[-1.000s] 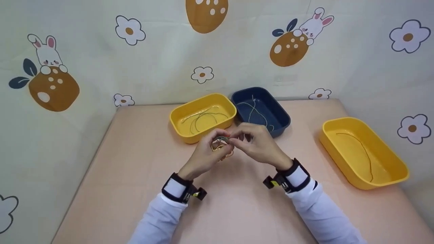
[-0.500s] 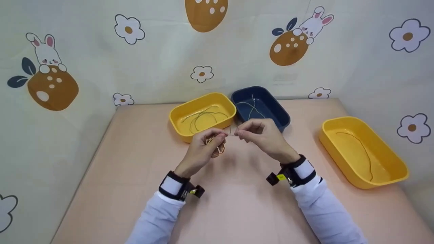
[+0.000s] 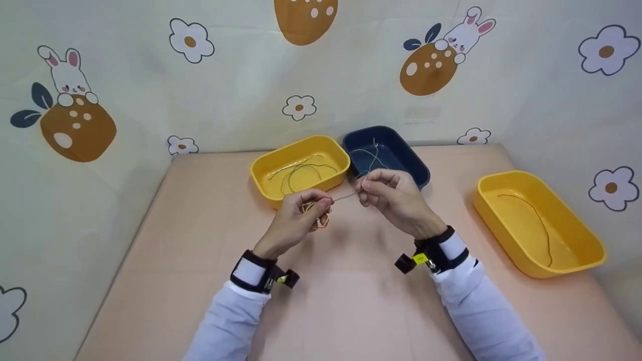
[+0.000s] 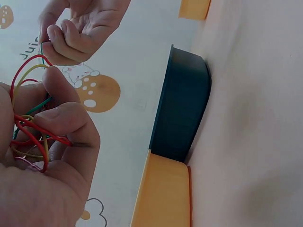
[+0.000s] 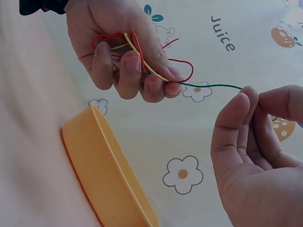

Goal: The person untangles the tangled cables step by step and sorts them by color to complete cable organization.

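The left hand is curled tight around a tangle of thin wires, red and yellow loops with a pink one showing near the palm, all fine, glossy and springy, bulging out between the fingers like a small nest. From the tips of its thumb and forefinger 1 green wire runs out straight and taut to the right hand, which pinches the far end between thumb and forefinger, its other fingers folded loosely behind. Both hands hang above the bench, a smooth, matte, peach-coloured surface, with the stretched wire spanning the small gap between them. Just beyond the left hand's knuckles sits a yellow tray, a rounded rectangular plastic tub with a soft sheen, holding a few loose thin strands. Just beyond the right hand is a dark blue tray of the same shape, with pale strands curled on its floor. Well off to the outer side of the right hand lies a second yellow tray, longer in view, with 1 dark strand along its bottom. White sleeves and black wrist straps end each arm.
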Motion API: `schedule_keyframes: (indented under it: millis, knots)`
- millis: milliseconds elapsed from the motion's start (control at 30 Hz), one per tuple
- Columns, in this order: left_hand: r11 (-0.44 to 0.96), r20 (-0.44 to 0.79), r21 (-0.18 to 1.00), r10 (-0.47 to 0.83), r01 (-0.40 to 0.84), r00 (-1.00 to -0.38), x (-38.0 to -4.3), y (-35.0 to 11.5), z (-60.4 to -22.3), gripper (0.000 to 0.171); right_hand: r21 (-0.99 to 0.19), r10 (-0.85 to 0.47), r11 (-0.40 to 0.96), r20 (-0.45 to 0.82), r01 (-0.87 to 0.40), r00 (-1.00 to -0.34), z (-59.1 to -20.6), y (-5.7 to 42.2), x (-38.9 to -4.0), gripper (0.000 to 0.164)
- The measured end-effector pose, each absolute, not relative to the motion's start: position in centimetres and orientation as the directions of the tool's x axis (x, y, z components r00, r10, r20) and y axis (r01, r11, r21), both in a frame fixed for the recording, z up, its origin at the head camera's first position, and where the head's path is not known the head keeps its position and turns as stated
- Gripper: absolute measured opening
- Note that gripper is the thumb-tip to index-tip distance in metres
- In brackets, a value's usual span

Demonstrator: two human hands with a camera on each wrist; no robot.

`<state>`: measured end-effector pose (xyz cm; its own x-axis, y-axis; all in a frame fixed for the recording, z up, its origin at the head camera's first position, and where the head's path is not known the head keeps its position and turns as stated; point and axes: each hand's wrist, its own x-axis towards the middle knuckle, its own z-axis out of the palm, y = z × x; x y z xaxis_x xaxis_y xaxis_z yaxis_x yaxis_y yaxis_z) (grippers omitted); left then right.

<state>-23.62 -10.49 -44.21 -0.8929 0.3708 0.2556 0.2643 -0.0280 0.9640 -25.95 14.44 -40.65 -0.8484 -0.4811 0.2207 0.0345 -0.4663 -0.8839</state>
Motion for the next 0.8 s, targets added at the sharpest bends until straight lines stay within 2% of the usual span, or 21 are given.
schedule_keyframes:
  millis: [233,567,800]
  knots:
    - [0.01,0.26,0.96,0.352,0.281,-0.899,-23.8,-11.4,-43.7,0.019,-0.868,-0.434,-0.496,0.222,0.025,-0.873,-40.3,15.1,-26.2,0.013]
    - [0.051,0.26,0.954,0.349,0.296,-0.9,-23.9,-11.9,-43.4,0.016,-0.799,-0.397,-0.593,0.183,0.099,-0.899,-40.7,15.4,-26.6,0.011]
    - [0.038,0.274,0.953,0.311,0.3,-0.91,-24.0,-12.5,-43.0,0.02,-0.799,-0.35,-0.6,0.216,0.04,-0.912,-40.4,15.5,-26.5,0.011]
